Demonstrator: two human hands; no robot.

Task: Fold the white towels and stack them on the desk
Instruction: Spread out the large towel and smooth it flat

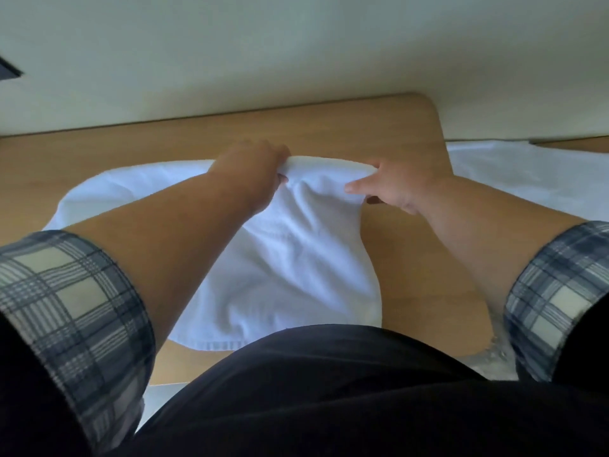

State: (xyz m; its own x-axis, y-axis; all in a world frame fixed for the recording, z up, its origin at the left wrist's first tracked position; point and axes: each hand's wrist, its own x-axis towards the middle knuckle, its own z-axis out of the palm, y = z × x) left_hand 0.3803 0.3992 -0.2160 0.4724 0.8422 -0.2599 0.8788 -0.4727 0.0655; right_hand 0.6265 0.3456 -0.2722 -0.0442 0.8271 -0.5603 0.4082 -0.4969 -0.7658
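Towel's (290,258) far edge pinched by left hand (250,166) and right hand (402,189).

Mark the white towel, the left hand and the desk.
white towel (290,258), head view, middle of the cloth.
left hand (253,171), head view, back of the hand.
wooden desk (329,127), head view, bare far surface.

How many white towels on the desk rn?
1: a white terry towel spread on the light wooden desk, left hand and right hand pinching its far edge. White fabric beyond the desk's right edge may be more; unclear.
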